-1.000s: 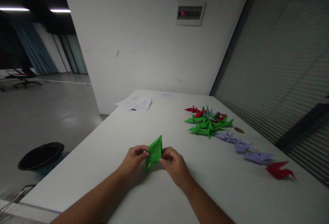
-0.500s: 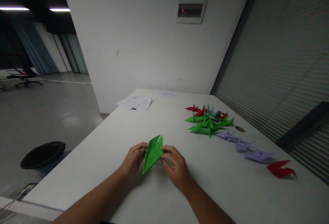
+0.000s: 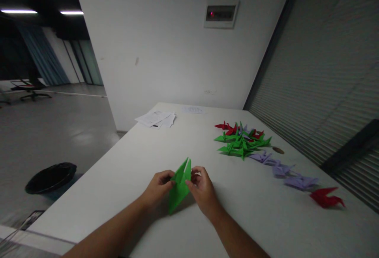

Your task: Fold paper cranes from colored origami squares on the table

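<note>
So here's where it's at: both hands are on a half-folded green paper piece (image 3: 179,187), close in at about 6 o'clock on the white counter (image 3: 251,214). The left hand (image 3: 160,185) pinches its left edge between thumb and fingers. The right hand (image 3: 203,191) pinches the right edge near the top, fingers curled in. The paper's long lower tip points down toward 7 o'clock and looks like it's touching or just off the counter, can't quite tell which.

What changed: a second ago the top of the piece read as one point. Half a second ago a slit showed there, and now it's clearly two narrow points, sticking up toward 1 o'clock. The hands have also closed in on each other a little and the piece sits more upright. My read is that the fold in hand is midway, with the flaps narrowed but nothing pulled out or shaped yet.

Rest of the scene:
- A heap of green and red cranes (image 3: 241,141) sits at 2 o'clock.
- A row of purple cranes (image 3: 284,170) trails off toward 3 o'clock.
- A lone red crane (image 3: 325,200) ends that row.
- White sheets (image 3: 156,118) lie at 11 o'clock on the far end.
- A black bin (image 3: 50,176) is on the floor at 9 o'clock.
</note>
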Demonstrator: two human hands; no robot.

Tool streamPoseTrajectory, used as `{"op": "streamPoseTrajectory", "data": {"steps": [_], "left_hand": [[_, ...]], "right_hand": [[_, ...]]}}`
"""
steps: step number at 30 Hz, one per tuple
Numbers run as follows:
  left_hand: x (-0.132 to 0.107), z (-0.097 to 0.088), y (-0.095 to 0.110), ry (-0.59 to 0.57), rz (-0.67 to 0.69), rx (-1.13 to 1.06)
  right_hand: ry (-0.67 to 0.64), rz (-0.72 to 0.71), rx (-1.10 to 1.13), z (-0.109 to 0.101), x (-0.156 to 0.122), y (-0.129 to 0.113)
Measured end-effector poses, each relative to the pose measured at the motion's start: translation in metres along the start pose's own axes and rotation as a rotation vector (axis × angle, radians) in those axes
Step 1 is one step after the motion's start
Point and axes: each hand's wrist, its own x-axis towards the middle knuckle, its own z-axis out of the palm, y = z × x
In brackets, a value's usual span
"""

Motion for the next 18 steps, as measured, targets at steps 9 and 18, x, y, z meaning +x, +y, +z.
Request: {"op": "streamPoseTrajectory", "data": {"steps": [9, 18], "left_hand": [[0.000, 0.005, -0.002, 0.004, -0.023, 0.191], [0.005, 0.004, 0.002, 0.051, -0.037, -0.090]], "right_hand": [[-0.070, 0.046, -0.067, -0.002, 0.001, -0.001], [-0.083, -0.079, -0.193, 0.003, 0.000, -0.016]]}}
